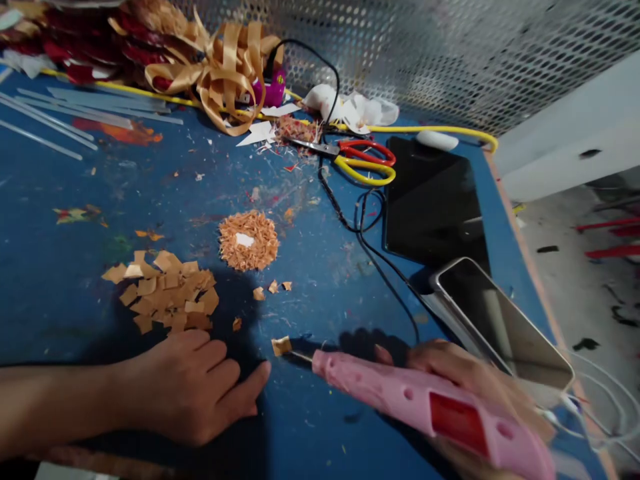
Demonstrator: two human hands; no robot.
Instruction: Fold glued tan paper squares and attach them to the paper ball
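Note:
My left hand (pixel 193 390) rests low over the blue table, index finger pointing right and the other fingers curled; nothing shows in it. Its fingertip lies just short of a small square of gold ribbon (pixel 281 345). In my right hand (pixel 463 373) is a pink pen-shaped tool (pixel 395 393) with a red window. The thin metal tip of this tool touches or nearly touches the ribbon square. A heap of cut gold ribbon squares (pixel 170 293) lies beyond my left hand. Farther back sits a round, frilled ribbon rosette (pixel 260 247) with a white centre.
Red-and-yellow-handled scissors (pixel 367 161), a black tablet (pixel 435 200) and a phone (pixel 505 320) lie to the right. A black cord (pixel 373 247) loops beside them. Clear glue sticks (pixel 85 107), looped gold ribbon (pixel 230 73) and a purple device (pixel 273 88) line the back, before perforated metal (pixel 425 60).

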